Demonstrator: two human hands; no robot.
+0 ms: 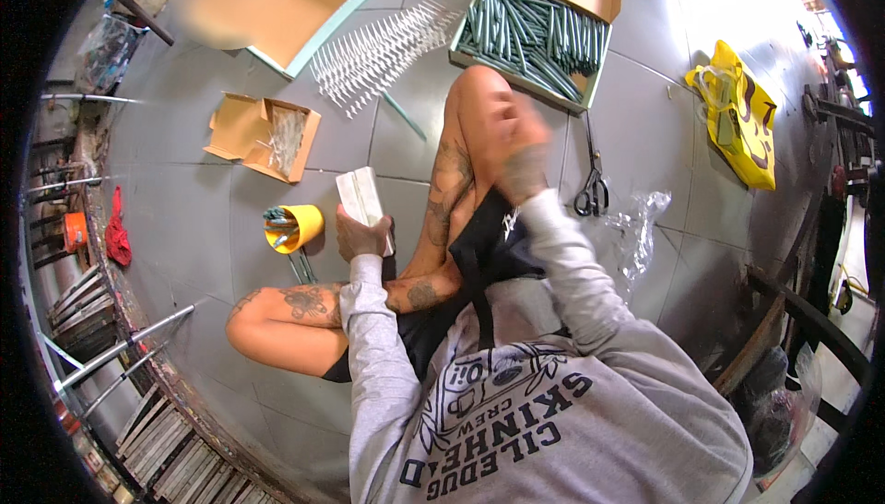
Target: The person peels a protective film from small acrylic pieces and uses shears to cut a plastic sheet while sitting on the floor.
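Note:
My left hand (362, 236) grips a slim white rectangular case (359, 192) above the floor, just in front of my crossed legs. Blurred by motion, my right hand (518, 146) is over my raised right knee; its fingers are too smeared to read. A yellow cup (308, 225) with several dark green pen-like sticks stands left of my left hand. Ahead lie rows of thin white pieces (378, 54), with one green stick (404, 117) at their near edge. An open box full of dark green sticks (530, 38) sits beyond my right knee.
At the far left is an open, shallow cardboard box (304, 6); a small carton (241, 140) nearer holds clear pieces. Black scissors (592, 189) and crumpled clear plastic (641, 237) lie to the right, with a yellow bag (745, 121) farther out. Metal racks line the left edge.

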